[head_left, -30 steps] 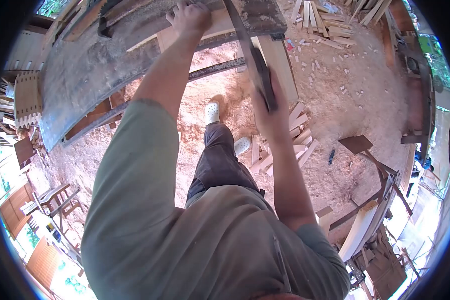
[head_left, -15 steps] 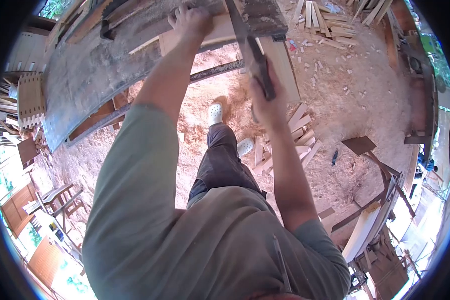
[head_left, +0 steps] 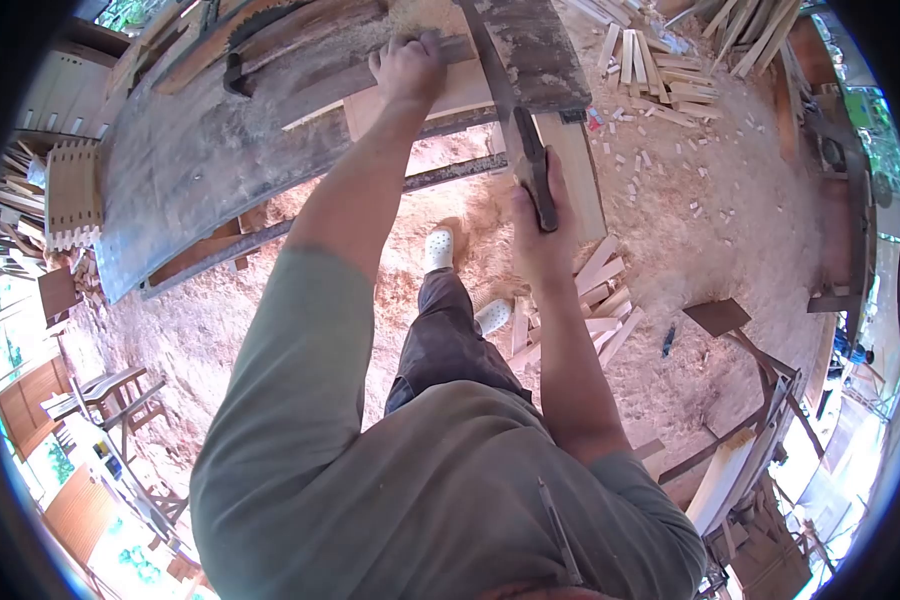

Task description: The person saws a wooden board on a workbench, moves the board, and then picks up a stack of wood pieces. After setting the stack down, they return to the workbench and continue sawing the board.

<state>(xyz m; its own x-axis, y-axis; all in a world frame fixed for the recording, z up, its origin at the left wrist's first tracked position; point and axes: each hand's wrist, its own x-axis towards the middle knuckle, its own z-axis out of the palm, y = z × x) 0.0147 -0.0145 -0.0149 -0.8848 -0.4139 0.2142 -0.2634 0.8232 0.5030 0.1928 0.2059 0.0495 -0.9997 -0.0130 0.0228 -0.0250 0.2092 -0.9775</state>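
At the top centre, my left hand presses down with curled fingers on a dark wooden strip over a pale board on the workbench. My right hand is wrapped round the dark handle of a hand saw, right of my left hand. The saw's blade reaches up past the right end of the pale board to the top edge of the view. Whether its teeth touch the board is not clear.
A curved-toothed saw lies at the bench's back left. Wood offcuts lie on the dusty floor near my feet, with stacked strips at the upper right. A jointed panel stands left of the bench.
The saw and my right hand have moved down toward my body. The whole view has shifted slightly, so the bench and my left hand appear lower and further right.
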